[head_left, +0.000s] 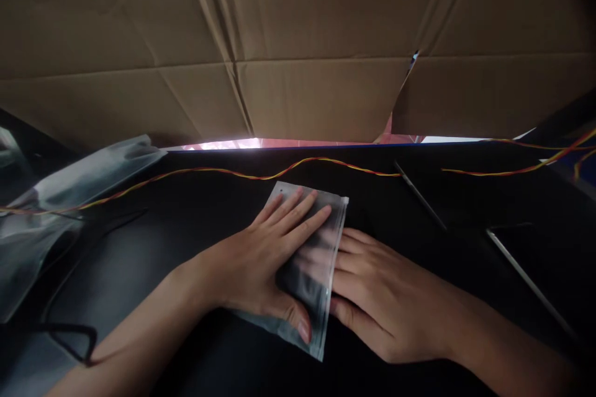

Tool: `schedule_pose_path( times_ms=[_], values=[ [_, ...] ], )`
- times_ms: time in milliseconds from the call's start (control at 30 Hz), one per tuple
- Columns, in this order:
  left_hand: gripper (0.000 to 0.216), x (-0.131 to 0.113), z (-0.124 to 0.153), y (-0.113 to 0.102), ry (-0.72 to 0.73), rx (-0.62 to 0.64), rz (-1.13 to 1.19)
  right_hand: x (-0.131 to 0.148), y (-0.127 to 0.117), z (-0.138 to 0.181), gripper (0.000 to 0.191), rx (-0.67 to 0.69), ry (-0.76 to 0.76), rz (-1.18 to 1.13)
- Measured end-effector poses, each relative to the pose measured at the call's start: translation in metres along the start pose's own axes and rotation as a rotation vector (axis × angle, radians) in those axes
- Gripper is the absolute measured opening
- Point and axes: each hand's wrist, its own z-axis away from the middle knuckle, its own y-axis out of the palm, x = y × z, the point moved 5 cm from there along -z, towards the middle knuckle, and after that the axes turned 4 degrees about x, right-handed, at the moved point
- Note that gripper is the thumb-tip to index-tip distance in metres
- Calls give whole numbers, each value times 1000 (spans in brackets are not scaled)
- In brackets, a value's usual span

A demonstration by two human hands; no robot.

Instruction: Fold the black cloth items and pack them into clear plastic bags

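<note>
A frosted, translucent zip bag (305,279) lies tilted on the black table between my hands, its zip edge with a small white slider facing right. My left hand (251,260) rests flat on top of the bag, fingers spread and thumb stretched towards the near edge. From the right, my right hand (372,285) reaches past the zip edge with its fingers stretched out. Those fingertips show faintly through the plastic; whether they are inside the bag or beneath it, I cannot tell.
A large cardboard sheet (302,25) stands across the back. Twisted red and yellow wire (242,175) crosses behind the bag. Clear plastic bags (100,170) and a black cord (69,329) lie left. Two dark flat things with metallic edges, a farther one (421,197) and a nearer one (528,276), lie right.
</note>
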Motion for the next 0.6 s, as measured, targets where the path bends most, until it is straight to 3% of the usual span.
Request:
schedule_pose_path(
  times_ms=[100,333,533,600],
  values=[
    [157,-1,-4,8,36,0,23,2,6,-4,22,10,-48,-12],
    [156,-24,-15,10,50,-89,41,2,15,-9,40,-278,15,1],
    [150,-31,-13,1,64,-70,135,7,15,-9,31,-31,-162,-213],
    [148,-31,-11,-2,69,-34,189,9,17,-11,23,-13,-189,-254]
  ],
)
